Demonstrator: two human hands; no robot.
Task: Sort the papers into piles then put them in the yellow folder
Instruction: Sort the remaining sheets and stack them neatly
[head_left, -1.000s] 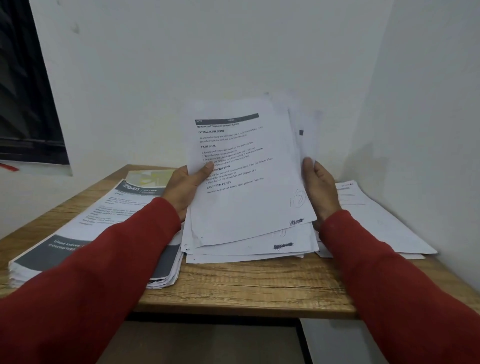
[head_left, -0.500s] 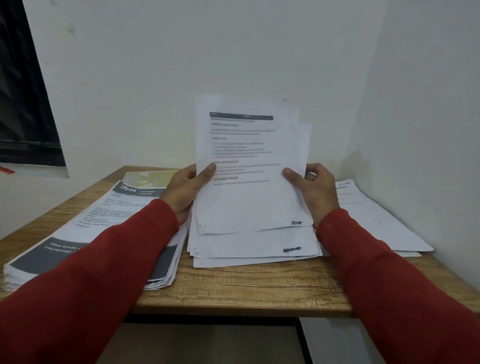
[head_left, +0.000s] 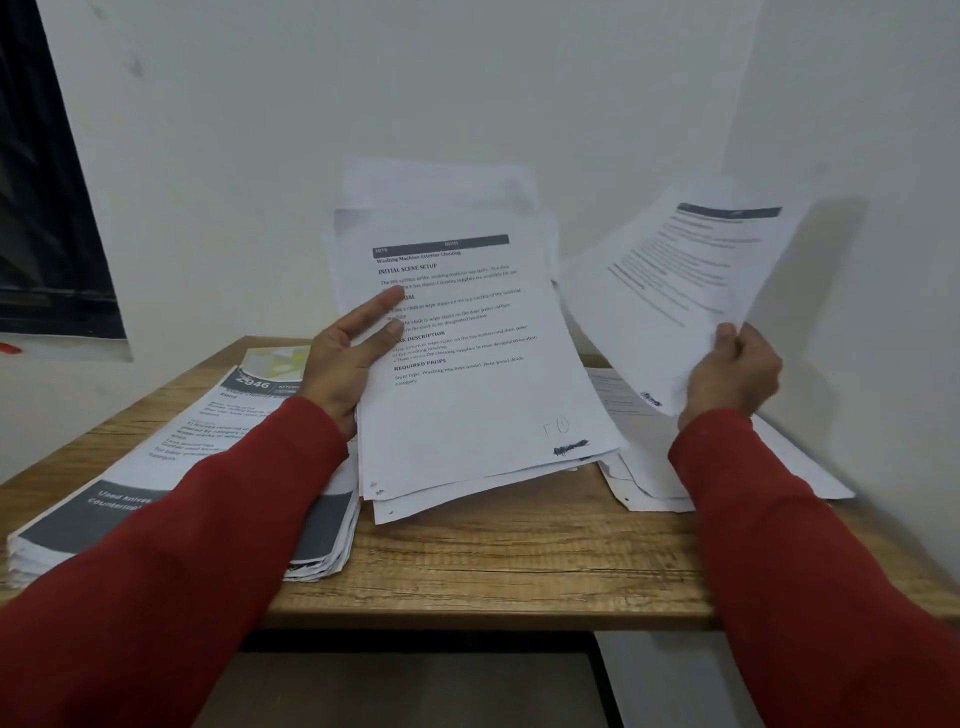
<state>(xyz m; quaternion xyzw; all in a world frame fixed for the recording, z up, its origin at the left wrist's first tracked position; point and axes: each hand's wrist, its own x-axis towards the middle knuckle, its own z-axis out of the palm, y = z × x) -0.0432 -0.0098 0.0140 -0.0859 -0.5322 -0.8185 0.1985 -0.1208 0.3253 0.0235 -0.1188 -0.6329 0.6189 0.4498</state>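
My left hand (head_left: 349, 358) grips the left edge of a sheaf of white printed papers (head_left: 467, 364), propped upright with its bottom edge on the wooden table (head_left: 493, 561). My right hand (head_left: 732, 371) pinches the lower corner of a single printed sheet (head_left: 675, 280), lifted off to the right above a low pile of white papers (head_left: 644, 467) by the right wall. A thick stack of papers with grey header bands (head_left: 171, 457) lies at the table's left. A bit of yellow (head_left: 280, 361) shows behind that stack; I cannot tell whether it is the folder.
White walls close off the back and the right side of the table. A dark window frame (head_left: 47, 208) is on the left wall. The table's front edge is near my forearms, with a dark gap below it.
My right hand has pulled the top sheet off the sheaf and swung it out to the right. My left hand still holds the rest, now showing a different top page.
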